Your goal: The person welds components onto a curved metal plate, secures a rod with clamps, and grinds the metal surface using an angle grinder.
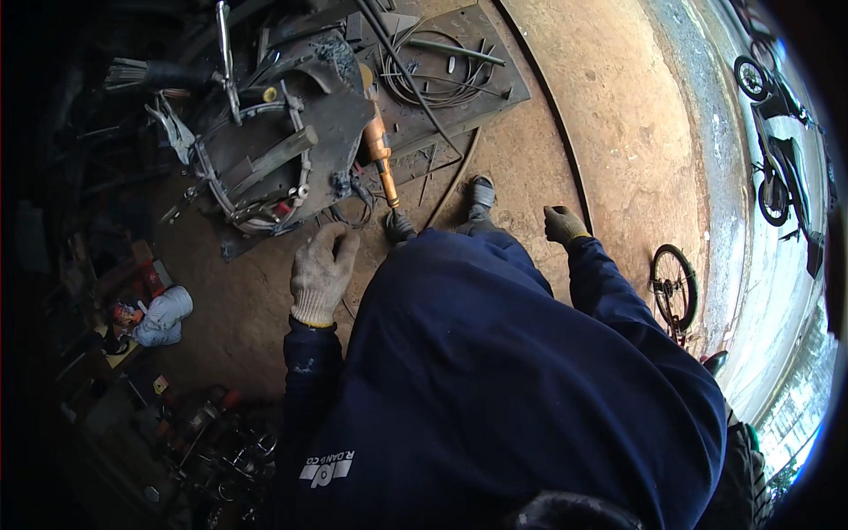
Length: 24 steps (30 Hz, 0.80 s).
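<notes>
My left hand (323, 272), in a pale knitted work glove with a yellow cuff edge, hangs beside the near edge of a dark metal worktable (340, 119). Its fingers are loosely curled, with a gap between thumb and forefinger and nothing seen in them. Well out to the right, my right hand (564, 225) wears a soiled glove and is closed in a loose fist above the floor, with nothing visible in it. An orange power grinder (377, 141) lies along the table's right side, touched by neither hand. A bent metal frame (206, 168) sits on the tabletop to its left.
Coiled wire (424, 84) and rods lie on a metal plate (503, 66) at the far side. A long thin bar (552, 106) curves across the floor. A bicycle wheel (674, 284) stands at right, and motorcycles (777, 168) beyond. A whitish bundle (165, 315) lies at left.
</notes>
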Each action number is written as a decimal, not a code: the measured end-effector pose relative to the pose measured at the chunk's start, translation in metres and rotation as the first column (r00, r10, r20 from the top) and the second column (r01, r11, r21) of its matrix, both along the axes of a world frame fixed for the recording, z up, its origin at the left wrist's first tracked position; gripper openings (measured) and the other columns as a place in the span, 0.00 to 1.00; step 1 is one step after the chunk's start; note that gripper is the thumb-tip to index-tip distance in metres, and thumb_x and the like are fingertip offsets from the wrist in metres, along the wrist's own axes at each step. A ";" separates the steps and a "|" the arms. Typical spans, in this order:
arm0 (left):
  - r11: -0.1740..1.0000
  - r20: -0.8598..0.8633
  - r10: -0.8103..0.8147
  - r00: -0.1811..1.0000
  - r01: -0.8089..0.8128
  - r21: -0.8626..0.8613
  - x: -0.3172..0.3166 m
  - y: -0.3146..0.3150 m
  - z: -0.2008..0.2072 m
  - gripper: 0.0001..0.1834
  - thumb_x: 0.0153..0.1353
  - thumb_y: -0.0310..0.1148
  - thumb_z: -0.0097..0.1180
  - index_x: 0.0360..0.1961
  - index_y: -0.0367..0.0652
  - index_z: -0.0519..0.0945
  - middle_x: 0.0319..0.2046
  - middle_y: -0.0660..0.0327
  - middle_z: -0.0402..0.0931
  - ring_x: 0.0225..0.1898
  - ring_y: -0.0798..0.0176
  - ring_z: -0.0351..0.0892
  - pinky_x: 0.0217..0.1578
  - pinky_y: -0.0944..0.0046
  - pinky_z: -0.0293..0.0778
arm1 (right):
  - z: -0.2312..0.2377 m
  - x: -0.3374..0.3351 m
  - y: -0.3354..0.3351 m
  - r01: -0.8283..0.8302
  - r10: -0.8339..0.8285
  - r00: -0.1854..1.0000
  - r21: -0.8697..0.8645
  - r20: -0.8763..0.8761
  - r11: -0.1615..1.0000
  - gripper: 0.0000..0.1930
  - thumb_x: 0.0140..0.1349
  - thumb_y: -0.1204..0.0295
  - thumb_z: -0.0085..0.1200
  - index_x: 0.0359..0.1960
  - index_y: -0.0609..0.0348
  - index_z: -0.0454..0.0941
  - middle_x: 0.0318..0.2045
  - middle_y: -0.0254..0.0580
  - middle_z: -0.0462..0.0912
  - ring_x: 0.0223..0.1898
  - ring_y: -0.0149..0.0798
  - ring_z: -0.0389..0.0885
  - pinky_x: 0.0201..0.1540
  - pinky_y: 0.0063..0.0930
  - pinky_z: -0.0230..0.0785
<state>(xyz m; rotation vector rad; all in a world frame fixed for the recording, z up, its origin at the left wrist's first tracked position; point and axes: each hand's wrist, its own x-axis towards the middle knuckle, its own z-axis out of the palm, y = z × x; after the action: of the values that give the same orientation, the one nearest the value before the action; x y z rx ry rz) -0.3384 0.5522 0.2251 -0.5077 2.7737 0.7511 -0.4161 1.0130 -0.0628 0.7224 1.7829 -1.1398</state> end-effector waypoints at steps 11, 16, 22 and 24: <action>0.973 0.424 0.200 0.883 -0.232 0.024 0.039 0.045 -0.029 0.18 0.63 0.43 0.57 0.46 0.41 0.84 0.43 0.45 0.84 0.47 0.42 0.84 0.47 0.48 0.78 | 0.001 -0.147 -0.040 -0.308 0.385 0.838 0.247 -0.386 0.919 0.29 0.66 0.48 0.52 0.56 0.62 0.80 0.50 0.57 0.85 0.55 0.54 0.82 0.58 0.40 0.73; 0.984 0.444 0.080 0.893 -0.143 0.110 0.085 0.050 -0.041 0.21 0.65 0.43 0.55 0.53 0.42 0.82 0.50 0.44 0.81 0.50 0.44 0.83 0.51 0.51 0.78 | 0.038 -0.183 -0.100 -0.304 0.412 0.719 0.279 -0.560 0.911 0.29 0.66 0.50 0.55 0.58 0.61 0.78 0.51 0.57 0.84 0.56 0.55 0.82 0.58 0.41 0.73; 0.961 0.589 0.183 0.787 -0.270 0.061 0.111 0.052 -0.051 0.22 0.67 0.44 0.55 0.56 0.41 0.79 0.54 0.49 0.79 0.56 0.46 0.79 0.55 0.54 0.75 | 0.029 -0.222 -0.133 -0.315 0.573 0.417 0.479 -0.706 0.819 0.21 0.62 0.54 0.60 0.54 0.47 0.81 0.49 0.51 0.83 0.51 0.58 0.81 0.53 0.47 0.75; 0.991 0.541 0.068 0.838 -0.119 0.060 0.170 0.049 -0.082 0.21 0.67 0.42 0.55 0.55 0.42 0.80 0.53 0.50 0.80 0.55 0.47 0.79 0.55 0.54 0.75 | 0.056 -0.237 -0.158 -0.351 0.688 0.322 0.593 -0.650 0.725 0.20 0.62 0.55 0.60 0.52 0.48 0.81 0.49 0.51 0.83 0.52 0.56 0.81 0.54 0.49 0.74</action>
<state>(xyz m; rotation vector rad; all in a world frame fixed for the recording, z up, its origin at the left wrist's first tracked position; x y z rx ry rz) -0.1687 0.6011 0.1434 -0.7152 2.1921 0.6291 -0.6533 0.8551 -0.0067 -0.4379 2.8221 -0.6949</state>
